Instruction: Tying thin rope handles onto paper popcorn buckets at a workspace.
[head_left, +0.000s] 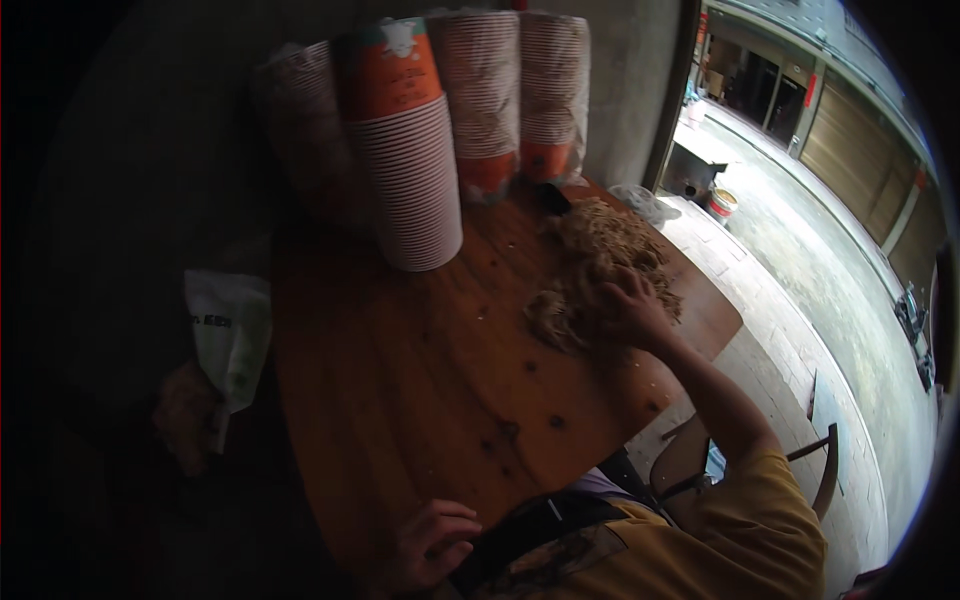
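Note:
A tangled heap of light-brown, curly strands (615,235) lies on the right part of the brown wooden table (420,380). My right hand (635,305) reaches into the near side of this heap, its fingers bent down and closed on some of the strands; their tips are partly hidden. At the table's near edge, my left hand (435,540) rests in shadow with loosely bent fingers apart and nothing in them. Behind the heap, a small dark object (553,198) touches the strands; its kind is unclear.
A tall stack of nested orange-and-white paper tubs (410,170) stands at the table's back left. Plastic-wrapped stacks (485,100) line the wall. A white-green packet (235,330) shows at the dark left. A clear plastic bag (645,203) lies at the far right corner. A chair (825,470) stands right.

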